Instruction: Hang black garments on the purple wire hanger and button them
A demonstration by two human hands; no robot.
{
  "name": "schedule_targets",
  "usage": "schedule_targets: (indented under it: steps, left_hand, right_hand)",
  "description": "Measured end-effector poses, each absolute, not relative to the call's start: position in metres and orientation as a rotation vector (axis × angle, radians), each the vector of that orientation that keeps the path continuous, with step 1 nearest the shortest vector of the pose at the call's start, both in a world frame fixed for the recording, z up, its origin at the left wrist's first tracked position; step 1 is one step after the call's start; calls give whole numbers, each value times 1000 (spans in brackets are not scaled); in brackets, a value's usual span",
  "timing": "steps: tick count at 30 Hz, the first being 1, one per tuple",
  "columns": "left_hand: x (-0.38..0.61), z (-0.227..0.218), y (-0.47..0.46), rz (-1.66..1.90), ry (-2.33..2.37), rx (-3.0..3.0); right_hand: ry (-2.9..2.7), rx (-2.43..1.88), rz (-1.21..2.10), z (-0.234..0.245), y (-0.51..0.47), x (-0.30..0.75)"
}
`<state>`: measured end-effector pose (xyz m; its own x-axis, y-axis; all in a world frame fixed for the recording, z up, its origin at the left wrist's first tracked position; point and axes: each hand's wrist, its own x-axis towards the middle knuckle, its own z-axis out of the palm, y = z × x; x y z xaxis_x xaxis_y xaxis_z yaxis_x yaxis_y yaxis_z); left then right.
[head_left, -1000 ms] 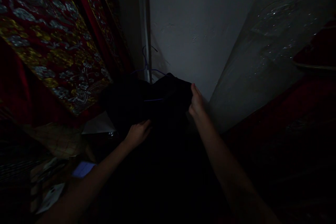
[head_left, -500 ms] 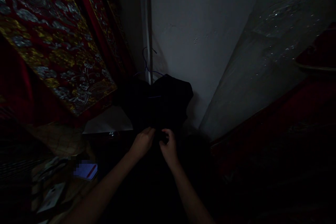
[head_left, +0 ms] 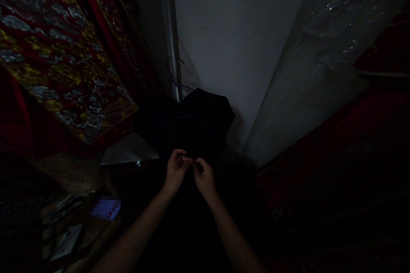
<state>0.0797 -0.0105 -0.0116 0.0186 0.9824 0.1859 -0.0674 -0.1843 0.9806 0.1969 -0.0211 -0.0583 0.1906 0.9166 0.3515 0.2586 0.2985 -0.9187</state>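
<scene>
A black short-sleeved garment [head_left: 205, 117] hangs on a thin purple wire hanger [head_left: 174, 83] against the wall. In front of its lower part my left hand [head_left: 177, 172] is closed, thumb and index finger pinched together. Close beside it, my right hand [head_left: 205, 179] makes a similar pinch, its fingertips nearly meeting those of the left. Whatever lies between the fingertips is lost in the dark; it may be the garment's cloth or something small. The lower edge of the garment merges with the black below.
Red cloth with gold and silver embroidery [head_left: 67, 64] hangs at the left. Lower left, a lit phone [head_left: 105, 208] and a pale flat object [head_left: 67, 241] lie on a surface. Clear plastic sheeting [head_left: 307, 64] covers the right side, above dark red fabric [head_left: 307, 145].
My left hand has turned, its fingers now curled up and pinched. The right thumb and index finger have closed together, and the fingertips of both hands have come closer. The view has shifted slightly.
</scene>
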Motion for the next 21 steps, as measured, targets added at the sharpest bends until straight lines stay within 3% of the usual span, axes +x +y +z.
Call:
schedule_targets:
  steps: [5,15,21]
  left_hand:
    - [94,14,-8,1473,980,1045]
    - [95,139,62,1771,824,1067]
    - [88,146,61,1802,769,1359]
  right_hand:
    - [-1354,-1259,677,-63,-16,203]
    - [-1505,-1374,599,-95,1,222]
    - [-1714,-1241,695,-49,17,239]
